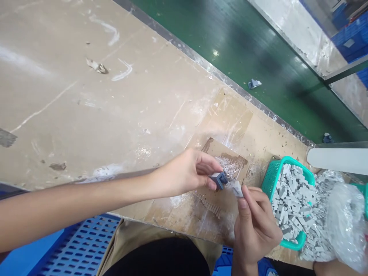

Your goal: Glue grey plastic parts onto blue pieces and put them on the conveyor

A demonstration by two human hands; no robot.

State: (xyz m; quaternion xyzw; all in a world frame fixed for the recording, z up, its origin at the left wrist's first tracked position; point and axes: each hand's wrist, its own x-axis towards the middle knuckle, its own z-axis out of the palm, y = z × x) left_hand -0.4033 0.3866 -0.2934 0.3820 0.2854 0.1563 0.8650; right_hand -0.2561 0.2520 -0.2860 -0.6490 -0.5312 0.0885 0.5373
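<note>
Over the worn worktable, my left hand (198,170) pinches a small dark blue-grey block-shaped part (220,179) with a slot on its right side. Close to its right, my right hand (254,222) holds a small light grey piece (236,189) between thumb and forefinger. A narrow gap separates the two pieces. Below them lies a stained cardboard sheet (211,147). Beside my right hand stands a teal plastic basket (266,180) filled with many light grey pieces (293,203).
Right of the basket, more grey pieces and a clear plastic bag (343,226) lie near another person's arm (330,266). A green conveyor belt (207,34) runs past the far edge, carrying a small part (254,83). A blue perforated crate (83,241) stands below the table.
</note>
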